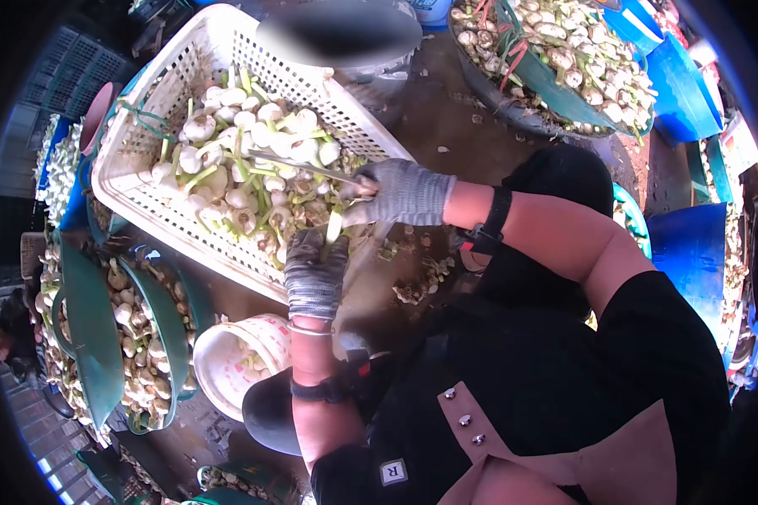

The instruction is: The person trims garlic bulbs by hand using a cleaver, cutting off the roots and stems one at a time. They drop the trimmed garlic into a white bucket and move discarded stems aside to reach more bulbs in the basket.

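My right hand (406,192), in a grey knit glove, is closed around the handle of a knife (307,167). Its long thin blade points left over the crate. Just below, my left hand (316,271) in a matching glove grips a garlic (334,225), whose pale green stem sticks up between the two hands; its bulb is mostly hidden by the fingers. Under both hands lies a heap of garlic bulbs (244,139) with short green stems, inside a white slatted plastic crate (143,181) that stands tilted across the view.
A white bucket (219,370) with some pieces inside stands below my left wrist. Green tubs (93,337) of garlic crowd the left side. A big dark tub (472,71) heaped with garlic is at the upper right, near blue buckets (682,93). Scraps (417,290) litter the floor.
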`<action>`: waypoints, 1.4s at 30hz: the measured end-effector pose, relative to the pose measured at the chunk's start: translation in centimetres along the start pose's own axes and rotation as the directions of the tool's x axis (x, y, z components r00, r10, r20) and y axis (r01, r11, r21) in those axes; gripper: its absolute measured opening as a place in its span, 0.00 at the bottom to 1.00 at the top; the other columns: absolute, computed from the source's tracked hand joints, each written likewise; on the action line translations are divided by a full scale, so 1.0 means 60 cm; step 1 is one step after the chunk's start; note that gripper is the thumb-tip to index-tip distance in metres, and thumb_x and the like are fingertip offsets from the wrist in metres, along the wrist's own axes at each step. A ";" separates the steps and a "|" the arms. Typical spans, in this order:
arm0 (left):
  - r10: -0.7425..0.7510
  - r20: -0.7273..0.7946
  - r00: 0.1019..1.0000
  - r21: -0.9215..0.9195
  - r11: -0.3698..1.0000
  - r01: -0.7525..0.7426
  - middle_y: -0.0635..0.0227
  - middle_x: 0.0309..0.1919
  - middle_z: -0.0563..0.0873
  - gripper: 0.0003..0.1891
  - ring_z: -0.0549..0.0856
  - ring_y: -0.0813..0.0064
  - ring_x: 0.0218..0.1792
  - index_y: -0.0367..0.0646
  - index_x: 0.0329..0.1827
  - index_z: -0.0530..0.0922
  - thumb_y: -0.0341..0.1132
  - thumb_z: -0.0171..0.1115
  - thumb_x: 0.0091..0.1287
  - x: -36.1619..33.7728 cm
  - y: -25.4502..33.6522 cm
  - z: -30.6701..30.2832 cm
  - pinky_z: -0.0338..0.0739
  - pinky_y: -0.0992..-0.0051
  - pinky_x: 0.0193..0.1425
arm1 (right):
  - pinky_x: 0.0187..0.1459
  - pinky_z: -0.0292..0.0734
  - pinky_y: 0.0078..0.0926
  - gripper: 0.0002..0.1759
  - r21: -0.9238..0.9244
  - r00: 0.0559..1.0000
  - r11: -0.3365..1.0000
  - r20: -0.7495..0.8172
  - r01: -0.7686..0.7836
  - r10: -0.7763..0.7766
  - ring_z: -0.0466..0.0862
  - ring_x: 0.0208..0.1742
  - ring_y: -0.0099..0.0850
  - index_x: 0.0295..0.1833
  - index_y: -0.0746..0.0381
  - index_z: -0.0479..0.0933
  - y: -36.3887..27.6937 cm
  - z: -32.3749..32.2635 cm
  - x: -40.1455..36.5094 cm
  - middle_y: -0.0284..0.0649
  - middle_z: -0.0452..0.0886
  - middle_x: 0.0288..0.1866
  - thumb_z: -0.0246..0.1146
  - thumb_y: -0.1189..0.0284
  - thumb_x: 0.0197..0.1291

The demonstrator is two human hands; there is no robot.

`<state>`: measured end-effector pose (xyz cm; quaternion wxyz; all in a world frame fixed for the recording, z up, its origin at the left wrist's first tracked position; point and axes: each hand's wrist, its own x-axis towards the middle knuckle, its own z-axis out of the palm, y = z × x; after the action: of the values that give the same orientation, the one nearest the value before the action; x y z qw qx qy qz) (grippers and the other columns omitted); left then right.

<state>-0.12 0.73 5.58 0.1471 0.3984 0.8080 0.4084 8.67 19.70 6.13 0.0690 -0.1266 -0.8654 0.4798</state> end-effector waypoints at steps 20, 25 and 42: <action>-0.075 -0.028 0.997 -0.961 0.276 -0.007 0.65 0.53 0.78 0.25 0.76 0.70 0.55 0.38 0.60 0.71 0.38 0.66 0.62 -0.004 -0.034 0.016 0.71 0.70 0.59 | 0.27 0.74 0.34 0.13 -0.353 0.986 0.921 0.034 0.162 -0.161 0.79 0.23 0.41 0.34 0.59 0.75 -0.052 -0.038 -0.021 0.44 0.79 0.25 0.66 0.61 0.56; 0.296 -0.123 0.947 0.192 0.944 -0.270 0.58 0.51 0.82 0.18 0.81 0.66 0.53 0.36 0.57 0.74 0.33 0.57 0.67 -0.023 -0.067 0.010 0.75 0.69 0.57 | 0.37 0.78 0.41 0.13 -0.429 0.942 0.842 0.220 0.327 -0.254 0.83 0.36 0.45 0.40 0.57 0.78 -0.073 -0.073 -0.039 0.42 0.82 0.35 0.62 0.63 0.51; -0.273 0.193 0.942 -0.618 0.712 0.333 0.70 0.44 0.81 0.28 0.80 0.75 0.39 0.39 0.59 0.73 0.50 0.64 0.64 0.062 0.030 0.027 0.76 0.78 0.46 | 0.40 0.76 0.32 0.13 -0.419 0.918 0.897 -0.396 -0.142 -0.039 0.81 0.34 0.41 0.47 0.59 0.80 0.018 -0.196 0.057 0.42 0.83 0.34 0.65 0.66 0.58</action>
<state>-0.68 5.08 6.28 0.3747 0.2031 0.6658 0.6124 8.38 30.80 11.44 0.1983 -0.2561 -0.9155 0.2385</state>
